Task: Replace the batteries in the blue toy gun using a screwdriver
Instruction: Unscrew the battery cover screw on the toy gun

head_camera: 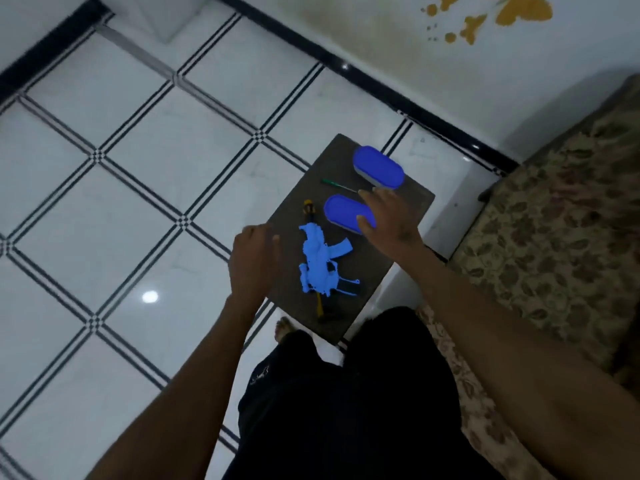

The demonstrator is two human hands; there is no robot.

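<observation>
Head view: the gun (320, 263) is laid lengthwise on the board (408, 202), between both hands. The screwdriver (337, 185) is nearest the right hand (386, 216) (spread, empty); the left hand (252, 258) is loosely curled, empty.

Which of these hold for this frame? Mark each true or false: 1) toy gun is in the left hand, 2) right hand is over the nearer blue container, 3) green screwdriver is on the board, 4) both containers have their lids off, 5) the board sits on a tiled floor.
1) False. The blue toy gun lies on the dark board; the left hand is beside it, holding nothing.
2) True. The right hand is spread over the nearer blue container.
3) True. The green screwdriver lies between the two containers.
4) False. The farther blue container and the nearer one both show closed blue lids.
5) True. The tiled floor is white with dark lines.
</observation>
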